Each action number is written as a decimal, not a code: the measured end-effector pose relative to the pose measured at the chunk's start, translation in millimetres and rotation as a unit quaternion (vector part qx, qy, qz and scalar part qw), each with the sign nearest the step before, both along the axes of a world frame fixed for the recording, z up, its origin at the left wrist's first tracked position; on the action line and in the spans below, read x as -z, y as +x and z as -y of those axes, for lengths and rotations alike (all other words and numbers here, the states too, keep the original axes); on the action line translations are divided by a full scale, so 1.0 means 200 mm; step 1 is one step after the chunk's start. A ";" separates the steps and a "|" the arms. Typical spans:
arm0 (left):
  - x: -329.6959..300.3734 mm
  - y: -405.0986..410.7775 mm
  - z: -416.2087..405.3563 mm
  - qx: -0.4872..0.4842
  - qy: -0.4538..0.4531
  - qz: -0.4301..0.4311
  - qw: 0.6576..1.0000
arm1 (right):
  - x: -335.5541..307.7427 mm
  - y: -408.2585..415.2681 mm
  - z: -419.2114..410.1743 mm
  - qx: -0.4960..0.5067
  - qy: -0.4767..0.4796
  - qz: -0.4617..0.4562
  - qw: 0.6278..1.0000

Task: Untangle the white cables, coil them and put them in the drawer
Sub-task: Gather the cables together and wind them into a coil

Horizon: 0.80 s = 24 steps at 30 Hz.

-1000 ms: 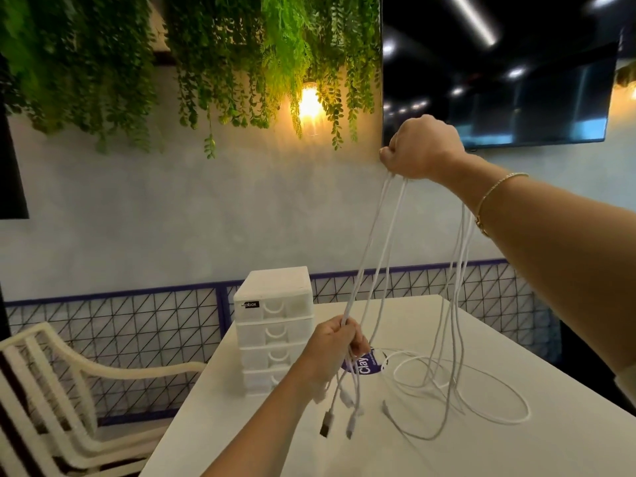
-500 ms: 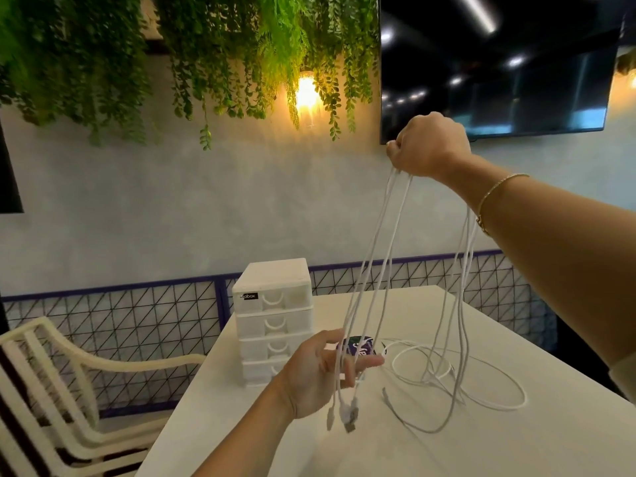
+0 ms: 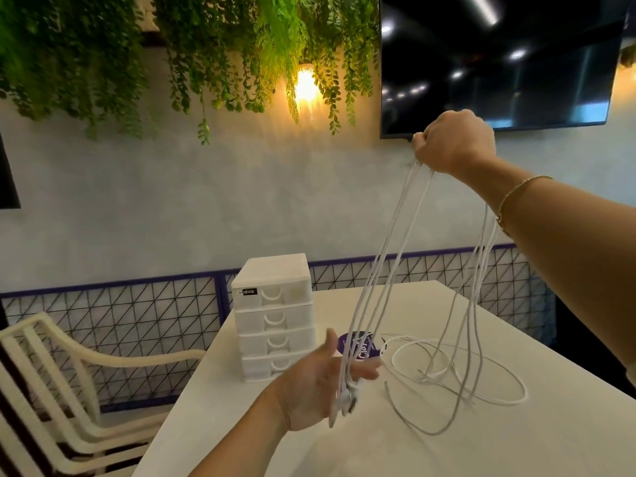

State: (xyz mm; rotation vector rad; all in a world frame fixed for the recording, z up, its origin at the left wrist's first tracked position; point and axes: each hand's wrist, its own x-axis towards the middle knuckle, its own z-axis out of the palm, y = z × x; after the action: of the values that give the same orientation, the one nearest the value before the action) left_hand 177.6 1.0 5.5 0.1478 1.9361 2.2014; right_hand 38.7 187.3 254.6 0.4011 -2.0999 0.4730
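- Head view, hands: your right hand [image 3: 454, 142] is raised high above the table [image 3: 516, 442], fist clamped on the gathered middle of the white cables [image 3: 389, 256]. Your left hand [image 3: 316, 387] is held low over the near part of the table, palm up, fingers spread and relaxed; several strands run across its fingers, and the plug ends [image 3: 346, 401] hang just beside the palm.
- Head view, task item: the cables hang from the right fist in two groups. The left group drops to your left hand; the right group falls to the table and ends in loose loops [image 3: 457, 373] toward the right edge.
- Handling: judge the cables light, limp and smooth. Expect strands to slip and loops to snag on one another. Take hold near a plug end and draw one strand out at a time.
- Head view, container: the white drawer unit [image 3: 275, 318] stands near the table's far left edge. All four drawers appear closed; their contents cannot be determined.
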 end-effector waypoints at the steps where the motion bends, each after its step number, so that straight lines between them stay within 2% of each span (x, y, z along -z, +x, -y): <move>1: 0.00 0.00 0.01 0.005 0.009 0.015 1.000 | 0.00 0.00 0.00 -0.003 -0.003 0.002 1.000; 3: -0.02 -0.02 0.01 0.018 -0.041 0.013 0.999 | 0.01 0.01 0.02 -0.014 -0.005 0.003 1.000; 6: -0.04 -0.01 -0.03 0.042 -0.205 -0.018 0.978 | -0.03 0.03 0.05 -0.031 -0.031 -0.003 0.999; 7: -0.03 -0.01 -0.03 0.038 -0.230 -0.027 0.972 | -0.05 0.05 0.04 -0.030 -0.045 -0.003 0.999; 12: 0.00 -0.01 0.00 0.018 -0.266 -0.019 0.964 | -0.09 0.07 0.02 -0.027 -0.026 -0.009 0.999; 16: -0.20 -0.03 0.05 -0.035 -0.313 -0.068 0.947 | -0.07 0.08 0.07 -0.047 0.007 0.013 0.999; 18: -0.39 -0.06 0.05 -0.100 -0.301 -0.138 0.938 | -0.06 0.11 0.11 -0.053 0.031 0.021 0.998; 21: -0.75 -0.10 -0.02 -0.215 -0.147 -0.226 0.939 | -0.02 0.18 0.20 -0.068 0.102 0.036 0.992; 24: -1.05 -0.16 -0.13 -0.258 -0.107 -0.240 0.930 | 0.04 0.25 0.32 -0.102 0.154 0.068 0.980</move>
State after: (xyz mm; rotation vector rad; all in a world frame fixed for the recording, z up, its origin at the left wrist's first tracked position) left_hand 145.2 27.6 216.4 0.1714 2.7384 2.4002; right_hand 89.0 123.6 246.6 0.7878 -2.2836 0.2985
